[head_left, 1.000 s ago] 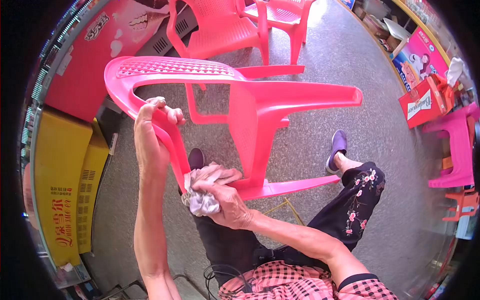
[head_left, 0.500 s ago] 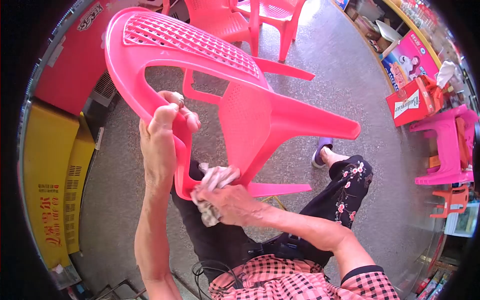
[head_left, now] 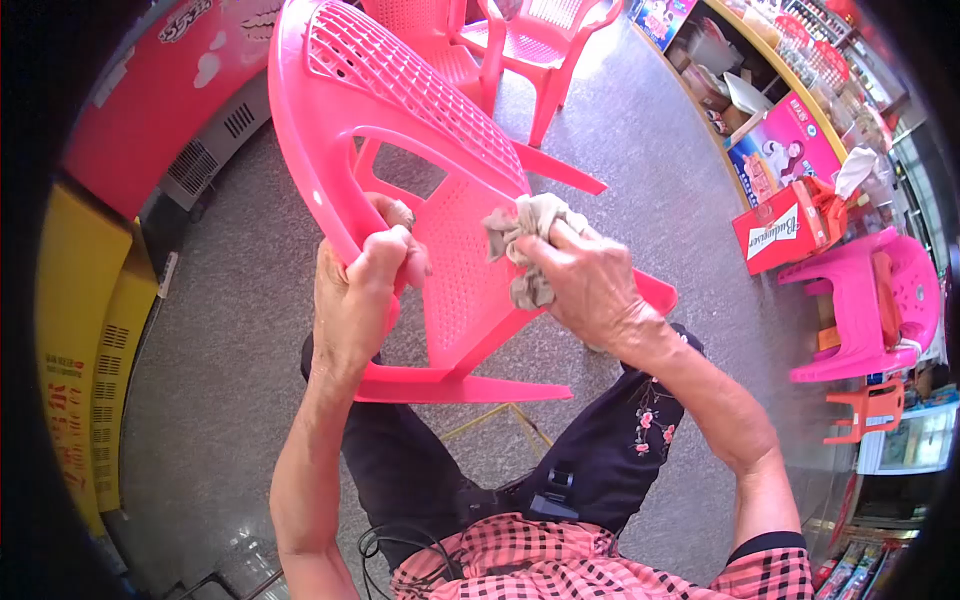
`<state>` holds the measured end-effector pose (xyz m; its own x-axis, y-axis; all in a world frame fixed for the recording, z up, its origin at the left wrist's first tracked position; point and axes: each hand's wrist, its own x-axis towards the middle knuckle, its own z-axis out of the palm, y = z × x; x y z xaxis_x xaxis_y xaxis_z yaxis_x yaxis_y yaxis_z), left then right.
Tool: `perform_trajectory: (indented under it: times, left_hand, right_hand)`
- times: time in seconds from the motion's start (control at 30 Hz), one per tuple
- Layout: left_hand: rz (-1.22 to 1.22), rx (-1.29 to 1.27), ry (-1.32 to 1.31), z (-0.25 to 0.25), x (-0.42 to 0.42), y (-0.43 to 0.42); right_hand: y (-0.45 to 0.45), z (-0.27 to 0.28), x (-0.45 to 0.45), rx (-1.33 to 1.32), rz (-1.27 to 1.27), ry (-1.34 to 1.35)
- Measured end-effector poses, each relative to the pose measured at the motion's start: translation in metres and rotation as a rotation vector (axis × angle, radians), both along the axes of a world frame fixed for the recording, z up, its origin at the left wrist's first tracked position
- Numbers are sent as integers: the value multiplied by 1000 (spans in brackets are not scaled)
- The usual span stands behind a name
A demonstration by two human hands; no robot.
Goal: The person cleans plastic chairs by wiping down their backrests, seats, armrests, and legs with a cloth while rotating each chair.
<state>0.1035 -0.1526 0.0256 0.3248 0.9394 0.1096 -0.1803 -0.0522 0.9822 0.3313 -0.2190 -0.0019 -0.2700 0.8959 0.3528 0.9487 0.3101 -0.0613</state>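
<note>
A pink plastic armchair [head_left: 470, 240] is tilted in front of me, its perforated back toward the upper left and its legs pointing right. My left hand [head_left: 365, 285] is wrapped round the chair's armrest, thumb on top and fingers curled through the opening. In my right hand [head_left: 595, 290] is a crumpled greyish cloth [head_left: 535, 235], bunched in the fingers over the right side of the seat. Whether the cloth presses on the plastic there, I cannot tell. My forearm and hand hide part of the chair's right edge.
More pink chairs [head_left: 545, 50] stand at the back. To the right are a red Budweiser box [head_left: 790, 228], a magenta plastic chair [head_left: 860, 305] and a small orange stool [head_left: 868, 408]. A yellow cabinet [head_left: 75, 350] lines the left side, near a red freezer [head_left: 150, 110].
My right hand and the cloth have moved from the lower armrest up and right, over the seat. The chair has turned slightly and shifted in view. My left hand keeps its hold.
</note>
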Motion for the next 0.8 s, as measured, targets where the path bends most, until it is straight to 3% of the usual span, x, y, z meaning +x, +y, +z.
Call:
perform_trajectory:
  times: [0.13, 0.23, 0.3, 0.37, 0.47, 0.5, 0.57, 0.63, 0.73, 0.8]
  left_hand:
    - [71, -43, -89, -1, 2, -1]
    - [102, -48, -99, -1, -1, 3]
    - [39, -24, -117, -9, -8, 18]
    - [-4, -9, -99, -9, -9, 22]
    - [34, 11, -134, -11, -10, 18]
    - [30, -1, -117, -13, -12, 14]
    - [10, 39, -64, -11, -8, 14]
    - [-16, 48, -51, -11, -8, 11]
    - [27, 37, -57, -14, -7, 12]
    - [5, 52, -76, -18, -13, 20]
  right_hand:
    - [-20, -60, -20, 240, -119, 286]
    - [-24, -74, -46, 277, -302, 313]
    - [-34, -107, -62, 215, -232, 329]
    - [-51, -157, -85, 5, 74, 347]
    - [-65, -174, -107, 68, 50, 575]
    - [-72, -174, -109, 60, 41, 591]
    - [-77, -169, -100, -221, 72, 634]
    - [-74, -158, -95, -134, 96, 651]
    - [-84, -151, -95, -301, 89, 708]
    - [-90, -155, -119, -516, 363, 1226]
